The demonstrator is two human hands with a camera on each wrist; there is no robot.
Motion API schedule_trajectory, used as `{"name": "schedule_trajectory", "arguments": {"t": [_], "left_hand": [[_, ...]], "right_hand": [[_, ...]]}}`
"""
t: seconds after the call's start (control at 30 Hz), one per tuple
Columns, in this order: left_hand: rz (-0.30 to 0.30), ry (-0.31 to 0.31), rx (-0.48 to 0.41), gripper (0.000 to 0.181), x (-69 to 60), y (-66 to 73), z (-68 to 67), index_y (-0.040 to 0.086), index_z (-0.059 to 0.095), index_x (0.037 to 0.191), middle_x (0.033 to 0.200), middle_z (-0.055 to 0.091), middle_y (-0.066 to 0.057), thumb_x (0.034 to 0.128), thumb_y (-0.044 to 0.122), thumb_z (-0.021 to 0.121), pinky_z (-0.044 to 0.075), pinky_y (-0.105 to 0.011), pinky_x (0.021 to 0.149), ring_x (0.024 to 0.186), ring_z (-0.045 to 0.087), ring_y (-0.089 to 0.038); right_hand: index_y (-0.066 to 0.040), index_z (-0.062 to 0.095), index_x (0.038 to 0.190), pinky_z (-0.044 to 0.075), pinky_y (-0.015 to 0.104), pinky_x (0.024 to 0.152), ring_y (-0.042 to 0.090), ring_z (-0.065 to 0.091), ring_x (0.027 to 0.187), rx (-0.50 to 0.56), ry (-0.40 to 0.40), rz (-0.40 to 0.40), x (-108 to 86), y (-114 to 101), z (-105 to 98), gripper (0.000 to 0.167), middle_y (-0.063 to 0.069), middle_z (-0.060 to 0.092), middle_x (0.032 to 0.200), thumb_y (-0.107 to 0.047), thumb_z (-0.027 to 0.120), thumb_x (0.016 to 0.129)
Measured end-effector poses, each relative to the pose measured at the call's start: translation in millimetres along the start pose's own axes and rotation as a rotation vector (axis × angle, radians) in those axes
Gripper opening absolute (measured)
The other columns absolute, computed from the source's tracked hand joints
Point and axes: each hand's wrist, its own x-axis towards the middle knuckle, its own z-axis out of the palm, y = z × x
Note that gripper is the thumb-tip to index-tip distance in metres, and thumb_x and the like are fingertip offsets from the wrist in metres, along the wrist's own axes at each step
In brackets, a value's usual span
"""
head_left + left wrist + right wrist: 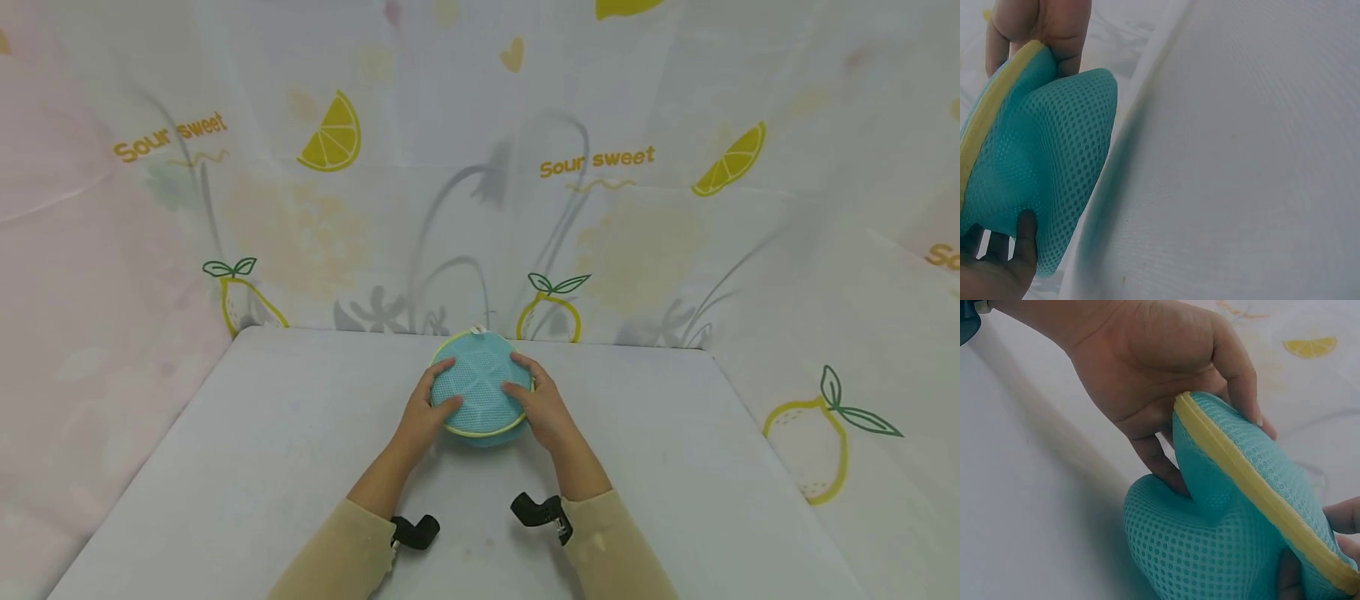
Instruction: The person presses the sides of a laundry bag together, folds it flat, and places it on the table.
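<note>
One turquoise mesh pouch (480, 383), round in outline, is held between two hands toward the far side of the bench, around the middle of its width. One yellow band (480, 435) runs along its edge, and one small white tab (477, 330) sits at the top. The left hand (427, 412) grasps one side and the right hand (542, 404) the other, the fingers of both closed on the mesh, some on the face and some underneath. The wrist views show the soft body dented below the band. Whether its underside touches the bench, I cannot tell.

Two beige sleeves (341, 554) cover the forearms, with two black wrist mounts (415, 532) (536, 508) beside the cuffs.

Under everything lies one white bench (300, 467); around it hangs pale cloth (420, 67) printed with three outlined lemons (550, 317), lemon slices (330, 137) and "Sour sweet" lettering (597, 162).

The pouch's contents are hidden.
</note>
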Motion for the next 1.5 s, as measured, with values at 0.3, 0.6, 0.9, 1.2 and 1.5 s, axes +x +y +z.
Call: {"name": "schedule_trajectory", "arguments": {"t": [0.3,0.6,0.9,1.2,1.5], "left_hand": [[-0.021,0.050,0.034,0.061,1.3,-1.9,1.2,0.020,0.039,0.152,0.165,0.020,-0.011,0.0965,0.013,0.064,0.010,-0.052,0.122,0.153,0.013,-0.032],[-0.015,0.109,0.097,0.056,3.1,-6.0,3.8,0.020,0.043,0.149,0.163,0.026,-0.012,0.0966,0.014,0.063,0.012,-0.055,0.120,0.151,0.017,-0.034],[0.004,0.124,0.110,0.055,5.6,-8.5,4.8,0.020,0.046,0.148,0.162,0.029,-0.013,0.0963,0.012,0.062,0.013,-0.055,0.121,0.151,0.020,-0.034],[-0.020,0.094,0.111,0.056,5.7,-8.2,6.1,0.022,0.044,0.149,0.163,0.027,-0.011,0.0960,0.011,0.060,0.012,-0.054,0.121,0.152,0.018,-0.031],[-0.057,0.082,0.162,0.058,6.3,-8.3,7.6,0.021,0.044,0.150,0.163,0.028,-0.012,0.0954,0.013,0.063,0.013,-0.054,0.121,0.151,0.018,-0.033]], "right_hand": [[-0.013,0.042,0.151,0.019,0.048,0.121,0.032,0.014,0.152,0.033,0.002,0.036,2.3,4.9,1.9,0.060,0.013,0.020,0.164,-0.004,0.064,0.096],[-0.011,0.041,0.152,0.030,0.049,0.116,0.036,0.027,0.148,0.086,-0.028,0.031,3.7,10.3,2.5,0.062,0.017,0.021,0.163,-0.002,0.064,0.095],[-0.010,0.039,0.152,0.038,0.050,0.111,0.039,0.038,0.141,0.105,-0.046,0.025,4.3,12.4,2.2,0.062,0.021,0.025,0.161,-0.001,0.064,0.096],[-0.011,0.039,0.153,0.039,0.051,0.110,0.039,0.040,0.139,0.089,-0.041,0.057,7.8,16.8,-1.1,0.062,0.022,0.027,0.160,-0.001,0.063,0.097],[-0.013,0.041,0.152,0.040,0.050,0.110,0.039,0.040,0.139,0.052,-0.022,0.082,10.5,21.8,-4.4,0.062,0.019,0.026,0.161,-0.003,0.065,0.096]]}}
